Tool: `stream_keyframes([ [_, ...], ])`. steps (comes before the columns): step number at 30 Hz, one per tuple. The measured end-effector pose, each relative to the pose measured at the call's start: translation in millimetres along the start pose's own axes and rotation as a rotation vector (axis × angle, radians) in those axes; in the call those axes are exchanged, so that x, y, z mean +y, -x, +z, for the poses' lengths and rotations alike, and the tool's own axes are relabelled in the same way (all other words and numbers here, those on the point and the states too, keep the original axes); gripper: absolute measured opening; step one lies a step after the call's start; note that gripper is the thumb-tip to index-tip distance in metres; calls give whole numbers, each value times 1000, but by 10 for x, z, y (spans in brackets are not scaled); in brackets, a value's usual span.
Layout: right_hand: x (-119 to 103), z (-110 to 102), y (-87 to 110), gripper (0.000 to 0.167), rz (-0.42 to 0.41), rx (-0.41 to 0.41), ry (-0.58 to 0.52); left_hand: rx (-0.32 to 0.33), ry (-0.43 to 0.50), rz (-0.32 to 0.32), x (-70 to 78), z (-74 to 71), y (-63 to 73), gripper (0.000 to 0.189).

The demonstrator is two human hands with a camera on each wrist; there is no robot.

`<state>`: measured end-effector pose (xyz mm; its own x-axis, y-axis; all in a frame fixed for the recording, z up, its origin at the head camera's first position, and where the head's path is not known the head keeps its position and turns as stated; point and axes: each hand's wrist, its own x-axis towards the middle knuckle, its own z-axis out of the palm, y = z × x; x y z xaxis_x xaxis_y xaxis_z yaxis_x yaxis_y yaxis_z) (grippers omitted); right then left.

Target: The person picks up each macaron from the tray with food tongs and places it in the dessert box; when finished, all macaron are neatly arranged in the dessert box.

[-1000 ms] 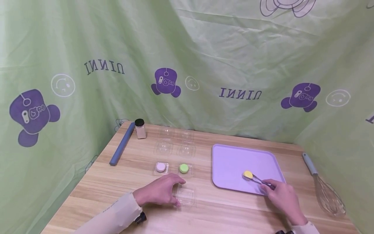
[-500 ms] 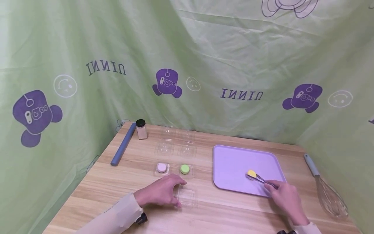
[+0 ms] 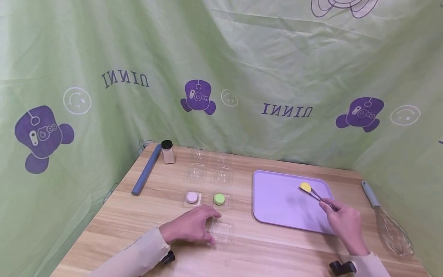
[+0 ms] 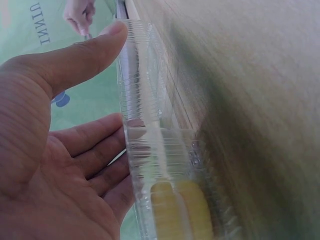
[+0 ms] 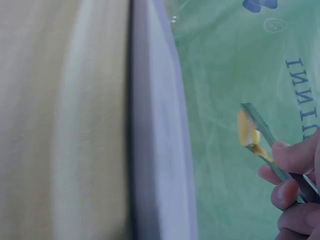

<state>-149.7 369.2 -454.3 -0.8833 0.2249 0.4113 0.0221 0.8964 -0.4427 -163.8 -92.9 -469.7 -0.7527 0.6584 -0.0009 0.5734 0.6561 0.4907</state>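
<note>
My left hand (image 3: 192, 226) spans a clear plastic box (image 3: 222, 232) on the table, its thumb and fingers holding opposite edges. In the left wrist view a yellow macaron (image 4: 181, 210) shows through clear plastic; the head view does not show it. My right hand (image 3: 343, 225) grips metal tongs (image 3: 317, 197), which pinch another yellow macaron (image 3: 305, 187) above the purple tray (image 3: 277, 200). A pink macaron (image 3: 192, 197) and a green macaron (image 3: 219, 199) sit in clear boxes just beyond my left hand.
Several clear domed plastic pieces (image 3: 196, 174) lie in rows farther back. At the back left are a blue rod (image 3: 147, 169) and a black-lidded jar (image 3: 168, 152). A whisk (image 3: 387, 223) lies right of the tray. A green curtain (image 3: 221, 50) hangs behind the table.
My right hand has lifted the tongs and yellow macaron up off the tray and slightly to the right. My left hand stays at the clear box.
</note>
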Motion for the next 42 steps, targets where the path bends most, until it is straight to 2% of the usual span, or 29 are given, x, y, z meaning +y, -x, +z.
stream_keyframes([
  [5,-130,-55,-69,28,8,73,-44,1,0,6,-7,3,-1,74],
  [11,-345,-133,-126,27,-23,140,-100,0,-3,10,-16,-3,-4,73],
  [14,-463,-153,-149,25,-74,171,-132,0,-3,12,-16,-7,0,74],
  [24,-836,-83,-209,23,-330,247,-304,-3,-1,8,-17,-7,10,74],
  [29,-984,-45,-212,25,-425,257,-338,-7,-11,5,-16,-4,-3,74],
  [33,-1076,-4,-193,26,-448,244,-342,-11,-9,5,-14,-10,-4,75],
  [42,-1280,92,-105,25,-516,150,-422,-12,0,9,-22,-17,-4,74],
])
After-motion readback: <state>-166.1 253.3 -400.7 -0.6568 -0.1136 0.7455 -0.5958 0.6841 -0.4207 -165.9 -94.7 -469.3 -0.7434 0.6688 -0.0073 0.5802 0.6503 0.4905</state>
